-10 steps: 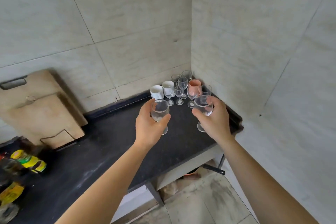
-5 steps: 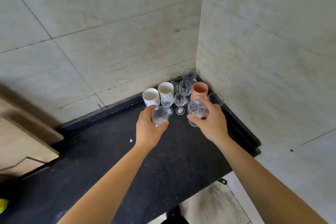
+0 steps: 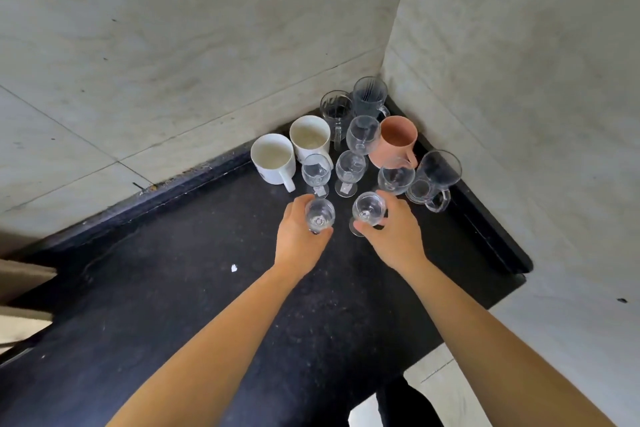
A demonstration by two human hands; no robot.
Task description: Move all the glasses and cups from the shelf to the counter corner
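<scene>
- Fingers (image 3: pixel 298 202), left hand (image 3: pixel 296 244): curled round left stemmed glass (image 3: pixel 319 215), upright.
- Fingers (image 3: pixel 393 198), right hand (image 3: pixel 398 239): curled round right stemmed glass (image 3: pixel 369 209).
- Both glasses: over black counter (image 3: pixel 173 288), near side of grouped glassware (image 3: pixel 350 166) in far-right corner.

The left hand (image 3: pixel 299 236) and right hand (image 3: pixel 393 236) are bare, with uncovered arms running back from the fingers to the frame edge. Far behind the right fingers lies a dark shape (image 3: pixel 401 406), possibly a trouser leg.
</scene>
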